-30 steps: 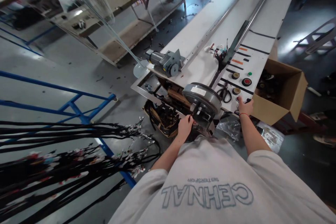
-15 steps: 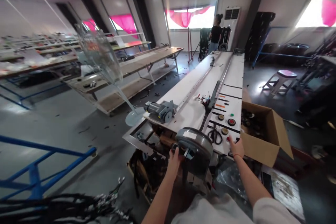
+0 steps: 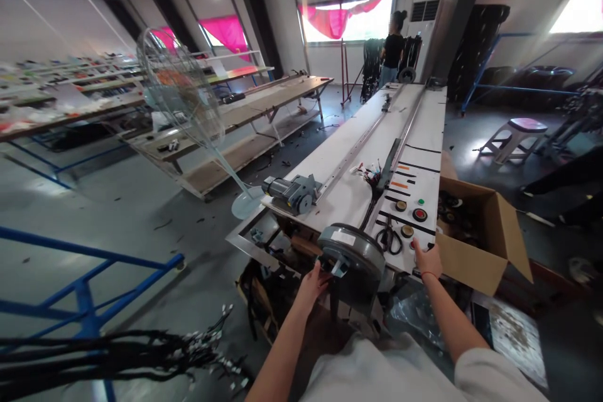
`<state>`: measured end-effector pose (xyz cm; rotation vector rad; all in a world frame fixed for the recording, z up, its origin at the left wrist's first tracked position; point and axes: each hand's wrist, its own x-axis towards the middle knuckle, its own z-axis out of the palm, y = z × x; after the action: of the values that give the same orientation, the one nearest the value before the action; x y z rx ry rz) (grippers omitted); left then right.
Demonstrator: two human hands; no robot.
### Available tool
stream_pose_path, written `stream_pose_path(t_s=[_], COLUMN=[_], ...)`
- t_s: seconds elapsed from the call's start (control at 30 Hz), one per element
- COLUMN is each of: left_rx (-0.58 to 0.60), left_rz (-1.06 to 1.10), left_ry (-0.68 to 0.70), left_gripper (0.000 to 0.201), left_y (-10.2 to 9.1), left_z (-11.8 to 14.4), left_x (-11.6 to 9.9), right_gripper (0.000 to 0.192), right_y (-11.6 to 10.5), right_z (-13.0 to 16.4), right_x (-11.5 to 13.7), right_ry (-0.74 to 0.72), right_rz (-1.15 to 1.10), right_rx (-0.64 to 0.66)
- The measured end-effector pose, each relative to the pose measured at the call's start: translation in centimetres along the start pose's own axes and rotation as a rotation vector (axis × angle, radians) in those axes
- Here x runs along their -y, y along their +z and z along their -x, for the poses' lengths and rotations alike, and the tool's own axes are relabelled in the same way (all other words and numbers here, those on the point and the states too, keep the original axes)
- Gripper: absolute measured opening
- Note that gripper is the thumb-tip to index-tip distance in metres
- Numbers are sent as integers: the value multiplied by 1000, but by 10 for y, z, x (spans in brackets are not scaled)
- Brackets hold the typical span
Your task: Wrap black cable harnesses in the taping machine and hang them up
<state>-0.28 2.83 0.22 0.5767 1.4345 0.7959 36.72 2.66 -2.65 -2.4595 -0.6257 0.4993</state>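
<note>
Hands have hardly moved since a moment ago: my left hand (image 3: pixel 315 281) still grips the round grey motor (image 3: pixel 352 262) at the table's near end, my right hand (image 3: pixel 428 260) fingers curled by the buttons (image 3: pixel 417 214).

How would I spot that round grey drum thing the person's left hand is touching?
Start from the long white bench that runs away toward the far window. At its near end, just before the person, a grey drum-shaped wheel stands out from the edge, the left hand at its side. Unlike the small boxy grey motor further left, it is wide, round and carries a white label on top.
</note>
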Motion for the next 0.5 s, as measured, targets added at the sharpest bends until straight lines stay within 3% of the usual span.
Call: stream_pose_path(t_s=[0.07,0.13,0.23,0.33,0.4,0.5], left_rx=[59,200,474,608,595,386], left_rz=[12,-72,-426,-837,-987,-958], left_ry=[-44,-71,56,148,123,169], left_gripper=[56,66,66,50,44,47], left_y=[-2,-6,-19,-34,-45,-60], left_z=[1,6,17,27,34,48], left_x=[10,27,61,91,106,125], right_gripper=[80,79,75,74,75,76], right_y=[-1,-2,-5,-7,-7,-4], right_z=[0,1,2,1,1,2], right_x=[0,2,3,3,3,4], right_ry=[10,17,10,15,22,10], right_rz=[8,16,10,-2,-5,6], right_rx=[3,11,19,22,24,14])
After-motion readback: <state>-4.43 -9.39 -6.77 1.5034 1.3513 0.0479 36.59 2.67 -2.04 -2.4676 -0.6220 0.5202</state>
